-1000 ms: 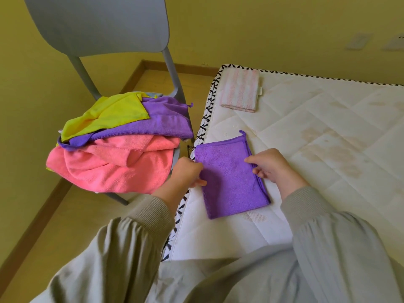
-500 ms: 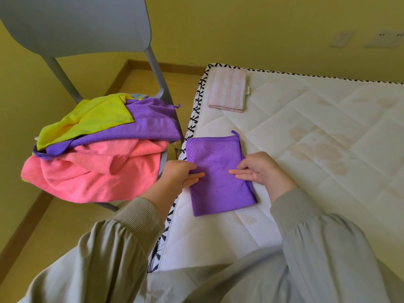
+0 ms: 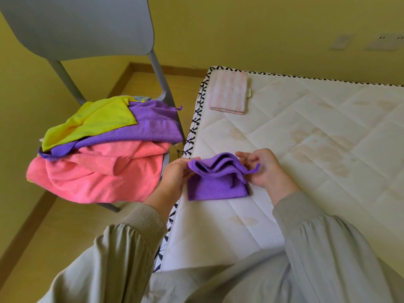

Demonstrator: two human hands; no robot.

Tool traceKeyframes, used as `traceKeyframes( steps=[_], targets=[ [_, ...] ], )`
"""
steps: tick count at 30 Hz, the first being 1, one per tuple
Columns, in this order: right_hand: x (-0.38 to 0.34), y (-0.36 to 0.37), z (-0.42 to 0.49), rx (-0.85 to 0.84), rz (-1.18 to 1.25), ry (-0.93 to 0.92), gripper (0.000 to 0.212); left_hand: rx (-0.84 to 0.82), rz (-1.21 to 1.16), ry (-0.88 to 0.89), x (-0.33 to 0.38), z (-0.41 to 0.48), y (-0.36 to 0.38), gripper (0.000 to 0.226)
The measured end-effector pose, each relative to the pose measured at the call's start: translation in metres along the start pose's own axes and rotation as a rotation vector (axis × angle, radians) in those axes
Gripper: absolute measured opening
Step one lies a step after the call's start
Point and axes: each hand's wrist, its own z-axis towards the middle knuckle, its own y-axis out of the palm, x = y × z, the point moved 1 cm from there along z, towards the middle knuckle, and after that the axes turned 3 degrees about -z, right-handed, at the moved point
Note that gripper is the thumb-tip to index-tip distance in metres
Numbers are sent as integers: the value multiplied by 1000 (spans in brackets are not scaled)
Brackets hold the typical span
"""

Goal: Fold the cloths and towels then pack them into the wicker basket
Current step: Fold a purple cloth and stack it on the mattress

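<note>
A: So, what room is it?
B: Yellow walls, wooden floor. A stained white mattress (image 3: 306, 132), with a grey chair (image 3: 87, 22) beside it heaped with cloths (image 3: 98, 167); a folded striped towel (image 3: 228, 91) lies at its far corner.
A: What changed?
B: The purple cloth (image 3: 216, 186), flat before, is half lifted at the mattress edge; left hand (image 3: 175, 178) and right hand (image 3: 265, 169) pinch its far corners.

Illumination is bright, even, diffuse and yellow-tinted; shadows are soft and short, deepest inside the folds of the purple cloth (image 3: 216, 189); wide-angle distortion bows the mattress (image 3: 328, 119) edge and stretches the sleeves (image 3: 122, 259) along the bottom; detail is slightly soft overall; the wall plates (image 3: 342, 41) at upper right are blurred.
</note>
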Motion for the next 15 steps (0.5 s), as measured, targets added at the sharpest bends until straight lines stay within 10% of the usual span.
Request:
traceKeyframes(
  steps=[6, 10, 15],
  targets=[
    [6, 6, -2, 74, -406, -221, 6, 69, 189, 67, -2, -7, -2, 23],
    [12, 5, -8, 225, -800, -421, 45, 171, 347, 148, -8, -9, -6, 23],
    [17, -5, -12, 361, -721, -364, 45, 214, 423, -41, -9, -19, -1, 50]
  ],
)
